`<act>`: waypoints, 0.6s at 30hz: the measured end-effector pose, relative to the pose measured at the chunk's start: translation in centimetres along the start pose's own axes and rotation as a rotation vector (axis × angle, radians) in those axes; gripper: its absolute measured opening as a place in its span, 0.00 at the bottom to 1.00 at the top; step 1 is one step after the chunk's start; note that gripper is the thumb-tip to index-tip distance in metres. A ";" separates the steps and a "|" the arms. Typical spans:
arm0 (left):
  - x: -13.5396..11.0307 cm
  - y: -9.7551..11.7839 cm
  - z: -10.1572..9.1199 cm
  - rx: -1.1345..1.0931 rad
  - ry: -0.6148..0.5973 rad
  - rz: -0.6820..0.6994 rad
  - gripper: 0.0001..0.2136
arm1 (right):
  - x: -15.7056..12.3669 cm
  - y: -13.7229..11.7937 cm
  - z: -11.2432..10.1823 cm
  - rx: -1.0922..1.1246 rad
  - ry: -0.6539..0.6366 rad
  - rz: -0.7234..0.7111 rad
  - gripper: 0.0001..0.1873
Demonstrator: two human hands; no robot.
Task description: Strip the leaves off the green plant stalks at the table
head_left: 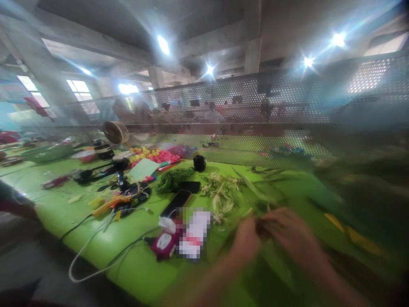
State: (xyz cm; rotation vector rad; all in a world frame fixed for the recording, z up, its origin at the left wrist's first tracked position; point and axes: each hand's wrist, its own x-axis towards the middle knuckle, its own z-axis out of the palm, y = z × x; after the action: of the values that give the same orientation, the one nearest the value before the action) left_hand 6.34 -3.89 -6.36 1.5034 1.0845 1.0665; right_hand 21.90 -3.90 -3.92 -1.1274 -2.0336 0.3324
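My left hand [247, 238] and my right hand [287, 232] come together at the lower right, both smeared by motion. Their fingers are closed, pinching a long green leaf [277, 262] whose blade hangs below them. A dark brownish part shows between the fingertips, too blurred to make out. Beyond the hands, more long green leaves [252, 183] lie on the table. A heap of pale yellow-green petal-like pieces [220, 194] sits to their left.
On the green table [92, 251] lie a black phone [176, 204], a purple tissue pack [164, 245], a pixelated item [194, 234], cables and an orange-handled tool [111, 204]. A perforated metal screen [223, 102] runs behind. A dark leafy mass [367, 183] fills the right.
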 end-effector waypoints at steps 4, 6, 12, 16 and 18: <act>-0.4 -0.1 0.2 0.118 -0.008 0.057 0.03 | 0.0 -0.3 0.3 -0.069 0.017 0.045 0.10; -0.6 0.2 0.3 0.112 -0.037 0.071 0.05 | -0.1 -0.4 0.4 -0.073 0.026 0.082 0.11; -0.2 0.5 0.5 -0.095 -0.090 0.020 0.06 | -0.1 -0.8 0.0 0.021 0.095 0.217 0.09; 0.2 0.5 -0.1 -0.249 0.042 -0.056 0.09 | 0.2 -1.5 -1.0 0.181 0.158 0.490 0.18; 0.3 0.6 -0.6 -0.288 0.076 -0.082 0.10 | 0.5 -1.6 -0.9 0.303 0.103 0.561 0.19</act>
State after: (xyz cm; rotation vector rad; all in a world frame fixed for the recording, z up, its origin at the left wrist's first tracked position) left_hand 5.92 -3.58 -5.68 1.1893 0.9884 1.1750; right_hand 21.48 -4.57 -2.18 -1.4652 -1.4837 0.8129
